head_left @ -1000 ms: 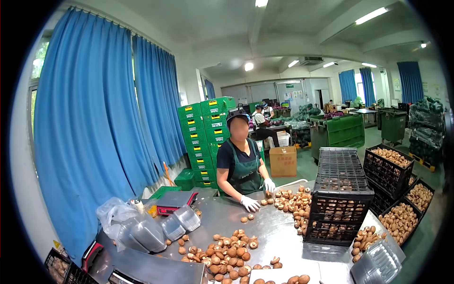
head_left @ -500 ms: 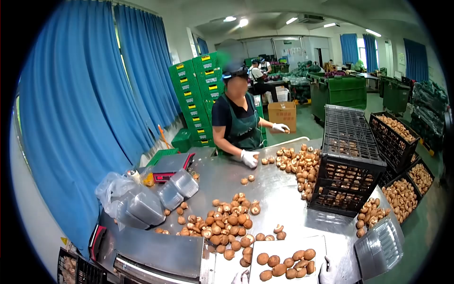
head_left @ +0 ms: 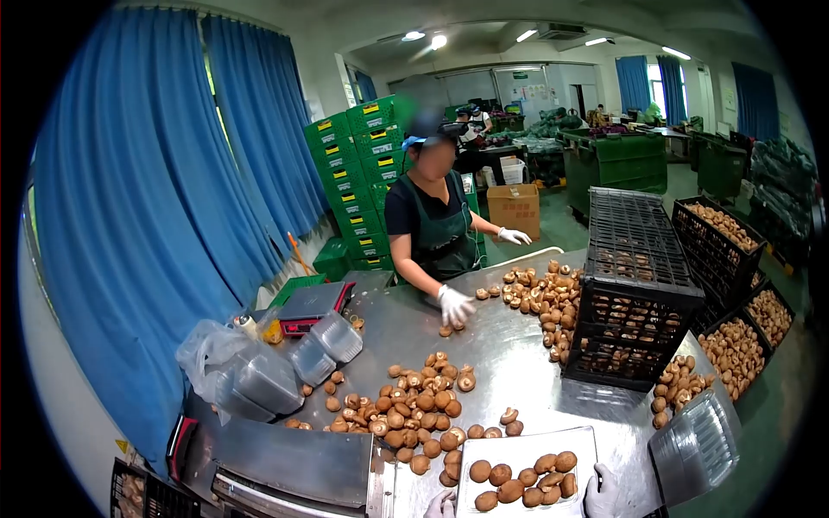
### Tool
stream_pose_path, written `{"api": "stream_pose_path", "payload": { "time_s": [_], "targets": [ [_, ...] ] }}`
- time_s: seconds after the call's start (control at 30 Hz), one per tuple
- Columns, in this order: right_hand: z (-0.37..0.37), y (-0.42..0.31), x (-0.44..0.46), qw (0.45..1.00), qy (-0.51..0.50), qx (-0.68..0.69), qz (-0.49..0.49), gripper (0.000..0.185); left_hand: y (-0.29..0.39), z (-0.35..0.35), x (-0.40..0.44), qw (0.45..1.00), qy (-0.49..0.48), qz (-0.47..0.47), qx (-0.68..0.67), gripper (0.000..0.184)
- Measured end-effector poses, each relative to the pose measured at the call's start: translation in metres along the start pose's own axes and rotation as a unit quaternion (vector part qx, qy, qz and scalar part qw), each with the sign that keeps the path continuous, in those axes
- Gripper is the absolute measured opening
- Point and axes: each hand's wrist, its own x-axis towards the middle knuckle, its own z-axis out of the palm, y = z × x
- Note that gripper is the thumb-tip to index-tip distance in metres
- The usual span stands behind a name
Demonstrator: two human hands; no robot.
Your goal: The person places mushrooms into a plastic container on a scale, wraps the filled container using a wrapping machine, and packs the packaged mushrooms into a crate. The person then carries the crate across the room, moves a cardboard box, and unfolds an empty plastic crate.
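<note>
A white tray (head_left: 577, 442) with several brown mushrooms (head_left: 510, 491) on it lies at the bottom centre. My left hand (head_left: 441, 506), in a white glove, grips its lower left edge, mostly cut off by the frame. On the opposite side, my right hand (head_left: 601, 493), also gloved, holds the right edge, its other fingers hidden. Left of the tray spreads a heap of loose mushrooms (head_left: 416, 401) on the metal table (head_left: 509, 384). Clear plastic boxes (head_left: 693, 445) are stacked just right of my right hand.
Across the table a co-worker (head_left: 432, 216) reaches toward two mushrooms. Black crates (head_left: 635, 302) of mushrooms stand at right, beside another mushroom pile (head_left: 540, 298). A red scale (head_left: 311, 306), clear containers (head_left: 259, 377) and a metal machine (head_left: 294, 459) are at left.
The view has tilted down, bringing both my hands and the whole tray into sight. The co-worker's one hand has moved to the two small mushrooms; the other has moved outward and opened.
</note>
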Motion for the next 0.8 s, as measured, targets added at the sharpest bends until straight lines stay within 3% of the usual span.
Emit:
{"api": "stream_pose_path", "payload": {
  "time_s": [0.2, 0.3, 0.5, 0.57, 0.63, 0.7, 0.8],
  "targets": [
    [0.002, -0.003, 0.003, 1.000, 0.021, 0.014, -0.002, 0.034, 0.002, 0.008, 0.000, 1.000, 0.010, 0.006, -0.003, 0.031],
    [0.003, -0.004, 0.004, 0.999, 0.030, 0.021, -0.003, 0.032, -0.002, 0.001, 0.001, 0.992, -0.024, 0.068, 0.102, 0.032],
    [0.005, -0.007, 0.005, 0.998, 0.054, 0.033, -0.011, 0.029, 0.001, 0.002, 0.002, 0.995, 0.023, -0.017, -0.095, 0.032],
    [0.006, -0.007, 0.005, 0.997, 0.063, 0.038, -0.012, 0.028, -0.003, -0.004, 0.002, 0.995, -0.036, -0.007, -0.089, 0.033],
    [0.007, -0.008, 0.006, 0.996, 0.077, 0.047, -0.018, 0.027, -0.001, 0.001, -0.001, 0.999, -0.010, 0.027, 0.021, 0.031],
    [0.008, -0.010, 0.007, 0.994, 0.094, 0.054, -0.025, 0.026, 0.008, 0.019, -0.005, 0.968, 0.013, 0.090, 0.236, 0.030],
    [0.000, -0.021, 0.005, 0.995, 0.081, 0.064, -0.014, 0.026, 0.026, 0.044, -0.016, 0.785, 0.048, 0.192, 0.587, 0.030]
  ]
}}
